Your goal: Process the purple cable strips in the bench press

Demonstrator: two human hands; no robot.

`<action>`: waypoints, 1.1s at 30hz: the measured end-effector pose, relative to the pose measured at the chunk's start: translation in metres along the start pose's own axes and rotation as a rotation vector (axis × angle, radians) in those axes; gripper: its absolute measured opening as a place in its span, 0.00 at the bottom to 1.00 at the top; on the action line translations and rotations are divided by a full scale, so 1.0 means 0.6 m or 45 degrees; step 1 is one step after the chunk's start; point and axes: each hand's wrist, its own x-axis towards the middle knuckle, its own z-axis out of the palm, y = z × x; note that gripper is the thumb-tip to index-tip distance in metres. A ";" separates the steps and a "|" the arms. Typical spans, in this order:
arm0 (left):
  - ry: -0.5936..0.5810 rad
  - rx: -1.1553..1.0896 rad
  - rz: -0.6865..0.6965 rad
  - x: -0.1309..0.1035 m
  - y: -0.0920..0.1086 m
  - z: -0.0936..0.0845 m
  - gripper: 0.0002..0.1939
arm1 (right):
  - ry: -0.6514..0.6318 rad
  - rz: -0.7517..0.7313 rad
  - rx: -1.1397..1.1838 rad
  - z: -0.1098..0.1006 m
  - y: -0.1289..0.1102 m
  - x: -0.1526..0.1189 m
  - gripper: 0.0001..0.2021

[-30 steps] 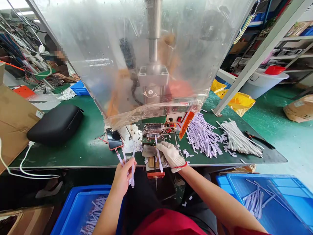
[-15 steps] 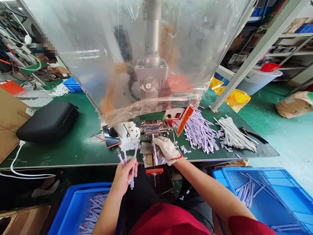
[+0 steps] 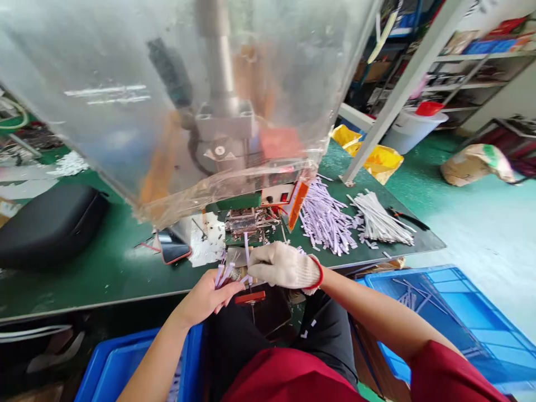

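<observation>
Pinching lilac strips (image 3: 226, 274) in bare left hand (image 3: 208, 298), gloved right hand (image 3: 282, 267) pinching another strip (image 3: 247, 248), metal fixture (image 3: 243, 223) just beyond

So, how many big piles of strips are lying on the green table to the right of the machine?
2: a lavender pile beside the control box, and a white pile farther right. The control box may hide part of the lavender one.

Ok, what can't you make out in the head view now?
Head view:
Gloved right hand: its back hides whether it grips anything.
Lavender strips in the left hand: partly hidden by it.
Metal column: blurred by the clouded plastic sheet.
Left blue bin: contents mostly hidden by left forearm and bottom edge.
</observation>
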 end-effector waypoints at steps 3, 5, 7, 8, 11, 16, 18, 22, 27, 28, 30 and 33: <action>-0.132 -0.036 -0.048 -0.005 0.006 0.003 0.20 | -0.059 0.094 0.139 0.013 0.008 -0.025 0.11; -0.158 -0.158 -0.112 -0.014 -0.002 -0.006 0.20 | -0.037 0.158 0.222 -0.002 0.027 -0.048 0.13; -0.036 -0.333 -0.162 -0.024 -0.016 -0.024 0.18 | 0.147 0.237 0.182 -0.045 0.061 -0.075 0.14; 0.082 -0.430 -0.164 -0.028 -0.024 -0.033 0.17 | 0.298 0.296 0.093 -0.075 0.084 -0.089 0.15; 0.400 -0.698 -0.131 -0.026 -0.045 -0.045 0.15 | 0.845 0.671 -0.562 -0.171 0.167 -0.120 0.15; 0.444 -0.678 -0.119 0.029 -0.047 0.014 0.20 | 0.685 0.980 -1.029 -0.239 0.270 -0.124 0.20; 0.448 -0.541 -0.115 0.059 -0.037 0.043 0.25 | 0.685 0.989 -0.971 -0.237 0.285 -0.120 0.19; 0.496 -0.390 -0.079 0.105 -0.019 0.069 0.27 | 0.748 1.001 -0.859 -0.228 0.294 -0.120 0.20; 0.505 -0.551 -0.043 0.109 -0.005 0.058 0.22 | 0.792 0.948 -0.809 -0.231 0.279 -0.122 0.15; 0.494 -0.600 -0.047 0.103 -0.002 0.053 0.21 | 0.836 0.948 -0.746 -0.234 0.269 -0.125 0.14; 0.469 -0.678 -0.051 0.088 0.003 0.043 0.19 | 0.954 0.882 -0.508 -0.235 0.241 -0.134 0.13; 0.461 -0.716 -0.027 0.060 0.002 0.031 0.18 | 1.059 0.529 0.135 -0.211 0.188 -0.148 0.12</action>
